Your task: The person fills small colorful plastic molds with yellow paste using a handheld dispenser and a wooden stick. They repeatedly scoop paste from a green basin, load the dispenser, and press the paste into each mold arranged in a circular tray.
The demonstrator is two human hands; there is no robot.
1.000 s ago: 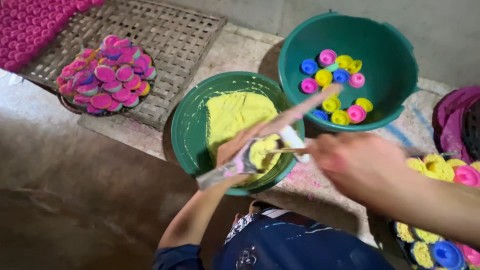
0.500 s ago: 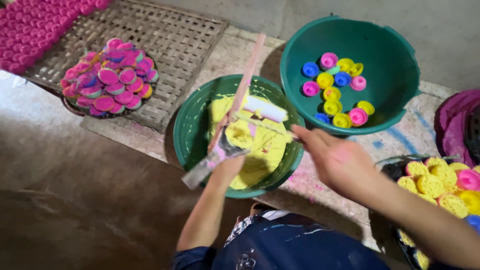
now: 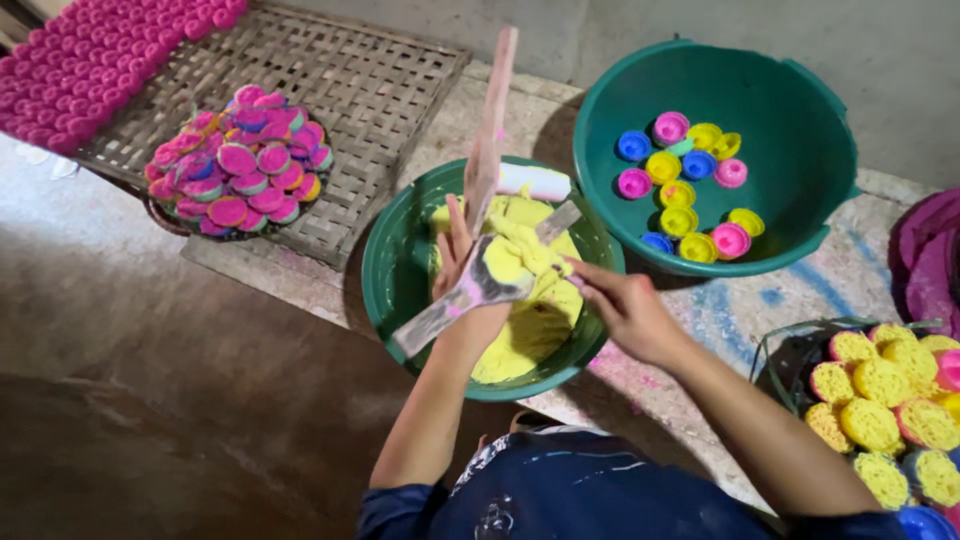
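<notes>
Over the green basin (image 3: 400, 265) at the near middle, both hands are busy, seen from the head camera. Left hand (image 3: 462, 285) sits above the yellow paste (image 3: 530, 310), fingers closed around a flat metal strip (image 3: 455, 305) that slants down to the near left, and around a long pinkish wooden stick (image 3: 490, 130) that points up toward the far side. Right hand (image 3: 625, 310) comes in from the right, fingers pinched narrow on a small metal scraper (image 3: 556, 222) whose blade lies over a lump of the paste. A white block (image 3: 535, 180) rests at the far edge of the paste, inside the basin.

Far right, a bigger green tub (image 3: 800, 130) holds loose cups (image 3: 680, 190) in blue, yellow and pink. Far left, a woven mat (image 3: 390, 90) carries a heaped round tray of pink-filled cups (image 3: 240, 175), with rows of pink cakes (image 3: 90, 55) beyond it at the corner. Near right, a basket of yellow-filled cups (image 3: 880, 385) sits just beside the right forearm. A dark blue garment shows at the near edge.
</notes>
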